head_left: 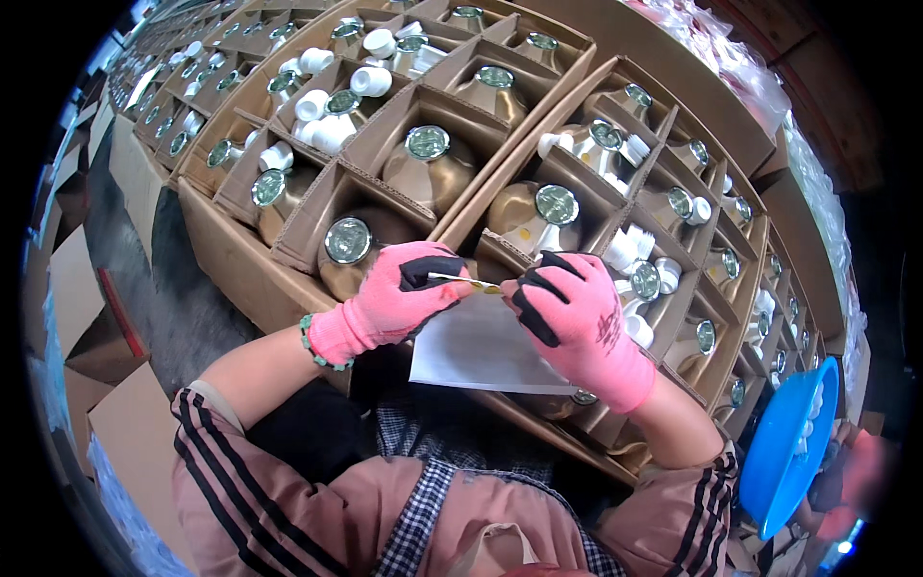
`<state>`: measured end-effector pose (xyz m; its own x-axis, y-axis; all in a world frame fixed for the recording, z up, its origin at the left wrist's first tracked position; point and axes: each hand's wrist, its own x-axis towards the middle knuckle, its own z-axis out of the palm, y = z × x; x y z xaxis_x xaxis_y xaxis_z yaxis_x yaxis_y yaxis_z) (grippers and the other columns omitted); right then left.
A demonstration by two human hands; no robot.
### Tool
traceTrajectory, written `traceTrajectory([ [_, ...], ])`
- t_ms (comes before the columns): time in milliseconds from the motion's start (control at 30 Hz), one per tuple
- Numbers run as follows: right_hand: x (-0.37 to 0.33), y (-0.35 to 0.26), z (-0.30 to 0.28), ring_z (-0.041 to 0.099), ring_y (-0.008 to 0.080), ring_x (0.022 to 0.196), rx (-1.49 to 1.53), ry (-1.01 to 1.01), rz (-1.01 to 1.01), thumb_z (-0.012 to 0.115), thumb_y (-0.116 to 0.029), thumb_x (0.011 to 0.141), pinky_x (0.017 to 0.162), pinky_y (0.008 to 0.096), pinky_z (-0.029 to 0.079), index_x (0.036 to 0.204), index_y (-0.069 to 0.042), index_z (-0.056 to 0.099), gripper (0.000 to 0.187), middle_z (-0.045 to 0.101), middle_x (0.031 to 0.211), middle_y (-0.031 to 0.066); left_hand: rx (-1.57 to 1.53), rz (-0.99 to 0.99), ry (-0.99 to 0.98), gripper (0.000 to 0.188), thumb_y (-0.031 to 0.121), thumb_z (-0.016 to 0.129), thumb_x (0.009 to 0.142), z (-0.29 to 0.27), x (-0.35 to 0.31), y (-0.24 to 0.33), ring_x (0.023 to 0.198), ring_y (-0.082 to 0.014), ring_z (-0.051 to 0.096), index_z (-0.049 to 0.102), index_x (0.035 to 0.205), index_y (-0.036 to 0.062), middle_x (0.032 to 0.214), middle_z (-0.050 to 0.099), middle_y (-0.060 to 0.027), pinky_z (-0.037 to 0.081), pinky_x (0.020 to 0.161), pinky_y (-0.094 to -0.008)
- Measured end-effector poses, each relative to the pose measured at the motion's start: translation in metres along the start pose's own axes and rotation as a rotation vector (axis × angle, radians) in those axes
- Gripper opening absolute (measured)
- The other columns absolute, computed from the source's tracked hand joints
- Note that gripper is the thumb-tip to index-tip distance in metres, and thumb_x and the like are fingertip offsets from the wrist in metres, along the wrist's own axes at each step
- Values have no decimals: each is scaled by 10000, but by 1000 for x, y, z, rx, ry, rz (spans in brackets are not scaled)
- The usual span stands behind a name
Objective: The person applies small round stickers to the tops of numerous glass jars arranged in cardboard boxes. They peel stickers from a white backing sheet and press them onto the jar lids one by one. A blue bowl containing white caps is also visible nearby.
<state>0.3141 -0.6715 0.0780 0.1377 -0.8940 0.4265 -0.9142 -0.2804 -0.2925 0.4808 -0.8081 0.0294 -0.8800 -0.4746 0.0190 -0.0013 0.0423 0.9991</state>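
Over an open carton, my left hand (406, 288), in a pink glove with dark fingertips, pinches a thin white strip with yellow spots (487, 287), which looks like a piece of stickers. From the other side my right hand (588, 322), gloved the same way, closes its thumb and fingers on that strip. A white paper sheet (481, 348) lies beneath both hands, across the carton's near edge. Just beyond the hands sit gold flask-shaped bottles (524, 216) with shiny silver-green mouths, upright in cardboard compartments. One has small yellow spots on its shoulder.
Cardboard cartons (231, 274) with dividers stretch far to the left and right. White plastic caps (370, 82) lie among the bottles. A blue basin (784, 462) holding white pieces stands at the right, beside another person's pink sleeve or glove (865, 471). Clear plastic wrap (721, 58) borders the far side.
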Motion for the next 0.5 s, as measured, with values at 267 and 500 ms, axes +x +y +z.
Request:
traceTrajectory([
  [267,-11,6,8,520,216,808,-56,69,-130,577,-123,604,688,335,417,836,-72,556,239,522,818,53,-4,75,66,110,61,647,673,3,3,-3,713,-139,559,622,743,-20,740,587,-79,439,664,-253],
  [500,-16,10,9,516,218,823,-45,98,-164,572,-138,600,732,343,417,841,-75,557,249,532,858,49,22,64,60,112,72,629,660,5,6,0,718,-170,568,615,705,-29,725,590,-87,440,688,-276],
])
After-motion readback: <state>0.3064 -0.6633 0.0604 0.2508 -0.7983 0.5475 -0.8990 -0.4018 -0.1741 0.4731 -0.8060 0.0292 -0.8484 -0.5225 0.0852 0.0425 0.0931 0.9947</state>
